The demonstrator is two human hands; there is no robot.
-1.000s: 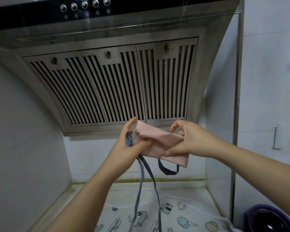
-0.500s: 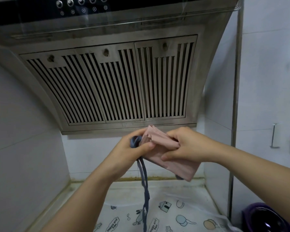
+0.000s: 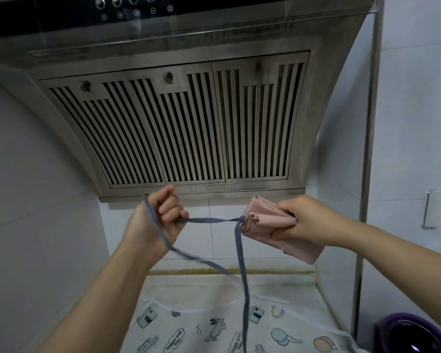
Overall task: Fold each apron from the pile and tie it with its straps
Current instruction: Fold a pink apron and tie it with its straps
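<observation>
Tying step in hand; the folding looked done. Right hand (image 3: pixel 306 221) gripped the folded pink apron (image 3: pixel 299 249), fingers curled round the bundle and thumb on top. The apron was held in the air above the back edge of the worktop (image 3: pixel 278 284), just below the lower rim of the range hood (image 3: pixel 189 123), touching nothing else. Left hand (image 3: pixel 161 220) was fisted on the blue strap (image 3: pixel 209 220), which ran taut from the bundle's left end into the fist. The strap's slack lay over the back of that hand, then trailed down and right, blurred. A second strap length (image 3: pixel 242 289) hung from the bundle's left end straight down past the frame bottom. Whether a wrap already went round the bundle could not be told; the far side was hidden.

Judged next: carry the taut strap round the bundle, keep tension, meet the hanging length and knot. The right-hand grip needs to stay firm so the folds don't spring open.

A cartoon-print cloth (image 3: pixel 214 327) lay over the front of the worktop; another apron or a cover, unclear. A dark purple bowl (image 3: pixel 413 335) sat off the worktop's right front corner.
</observation>
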